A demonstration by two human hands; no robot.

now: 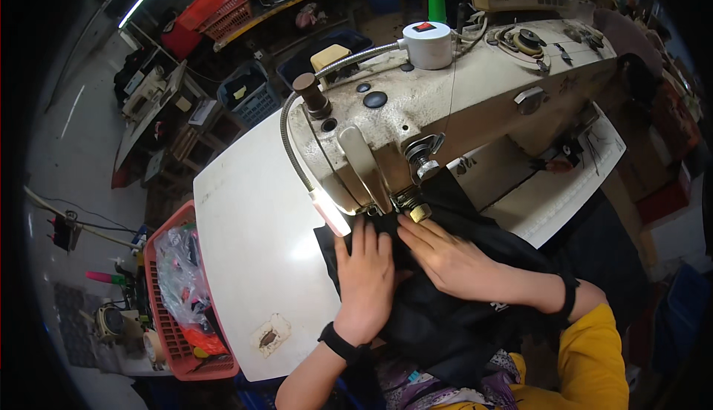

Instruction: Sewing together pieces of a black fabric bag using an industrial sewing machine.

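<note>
A white industrial sewing machine [475, 98] stands before me, its head at the middle of the view. Black fabric [438, 328] lies under the needle area and runs down over my lap. My left hand [365, 280] rests flat on the cloth, fingers stretched out just left of the presser area. From the right, my right hand [457, 261] lies on the same cloth, fingers extended and close together by the round brass knob [420, 212]. A small lit lamp [330, 213] on a bendy metal neck shines beside my left fingertips. The needle itself is hidden by the machine head.
The white table top [260, 261] spreads to the left, with a worn patch near its front. A red plastic basket [167, 321] holding clear plastic bags stands at its left edge. Scissors [553, 165] with orange handles lie behind the machine arm. A blue crate [250, 94] stands farther back.
</note>
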